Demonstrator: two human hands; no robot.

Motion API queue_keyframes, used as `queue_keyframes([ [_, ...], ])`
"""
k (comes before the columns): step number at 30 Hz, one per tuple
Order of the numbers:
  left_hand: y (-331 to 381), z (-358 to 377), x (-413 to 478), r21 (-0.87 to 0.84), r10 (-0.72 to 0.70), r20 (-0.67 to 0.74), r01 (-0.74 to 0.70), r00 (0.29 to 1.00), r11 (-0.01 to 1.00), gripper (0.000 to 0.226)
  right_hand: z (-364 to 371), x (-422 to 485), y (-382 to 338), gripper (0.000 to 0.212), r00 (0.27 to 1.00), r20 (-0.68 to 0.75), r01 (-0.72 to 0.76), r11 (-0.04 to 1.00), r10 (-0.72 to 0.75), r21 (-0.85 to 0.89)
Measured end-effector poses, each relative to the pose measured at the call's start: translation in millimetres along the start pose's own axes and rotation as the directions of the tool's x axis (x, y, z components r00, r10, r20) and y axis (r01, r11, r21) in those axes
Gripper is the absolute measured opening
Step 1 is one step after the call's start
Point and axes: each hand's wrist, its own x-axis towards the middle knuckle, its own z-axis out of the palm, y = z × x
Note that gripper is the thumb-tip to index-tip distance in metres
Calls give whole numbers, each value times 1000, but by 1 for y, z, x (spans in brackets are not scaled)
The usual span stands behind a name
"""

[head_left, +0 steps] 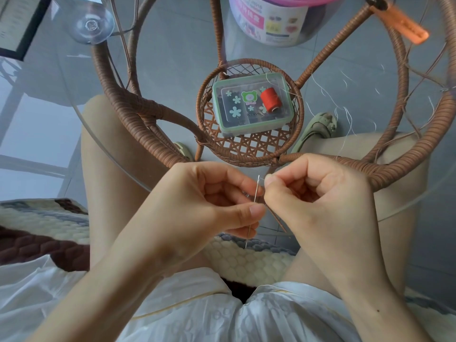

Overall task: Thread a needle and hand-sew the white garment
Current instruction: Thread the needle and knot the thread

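A round glass worktop (172,45) sits on a brown rattan frame (138,104). Grey tiles cover the floor (431,243).

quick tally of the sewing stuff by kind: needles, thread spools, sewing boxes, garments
needle: 1
red thread spool: 1
sewing box: 1
white garment: 1
total: 4

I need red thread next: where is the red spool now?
Head view, centre: the red spool sits at the right end of the green-rimmed box, which rests on the round wicker shelf.
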Motion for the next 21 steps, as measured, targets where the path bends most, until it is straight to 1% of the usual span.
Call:
queue_keyframes([
  [10, 0, 0, 0, 11, 4, 7, -4, 1000, 1000, 19, 0, 0, -1, 10, 1000, -3, 0, 1000, 0, -9],
  [21, 0, 0, 1, -18, -3, 4, 3, 1000, 1000, 17, 0, 0, -1, 10, 1000, 5, -4, 1000, 4, -20],
])
